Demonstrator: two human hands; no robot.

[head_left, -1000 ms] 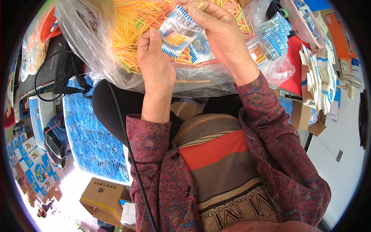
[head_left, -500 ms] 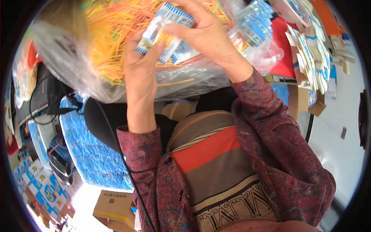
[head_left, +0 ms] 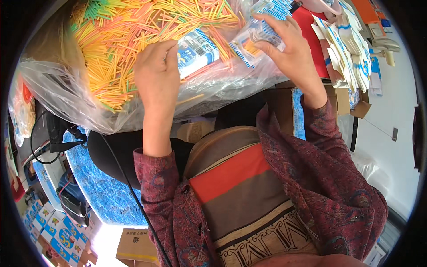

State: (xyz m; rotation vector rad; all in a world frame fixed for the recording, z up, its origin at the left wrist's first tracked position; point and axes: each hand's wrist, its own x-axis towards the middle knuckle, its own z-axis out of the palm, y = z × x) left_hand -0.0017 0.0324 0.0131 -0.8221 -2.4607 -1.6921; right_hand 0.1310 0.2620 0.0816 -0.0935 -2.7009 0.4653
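My left hand [head_left: 156, 66] is closed at the left edge of a blue and white plastic packet [head_left: 199, 53] with a printed barcode, its fingertips partly hidden. That packet is over a large heap of thin yellow, orange, pink and green sticks [head_left: 109, 58]. In my right hand [head_left: 289, 49], a clear packet [head_left: 249, 46] with blue striped edges is pinched between thumb and fingers. Yellow-orange sticks show inside it. It is held beside a stack of similar packets [head_left: 273, 8] to the right of the heap.
A clear plastic sheet [head_left: 227, 89] lies under the sticks and hangs over my lap. Flat white and blue cartons [head_left: 349, 49] stand at the right by a red surface [head_left: 313, 44]. Blue packed bundles [head_left: 102, 178] and a cardboard box [head_left: 138, 244] are at the lower left. A black cable [head_left: 129, 182] hangs along my left side.
My hands have moved apart. The right carried the stick-filled packet rightward to the stack; the left let go of it and closed at another packet over the sticks.
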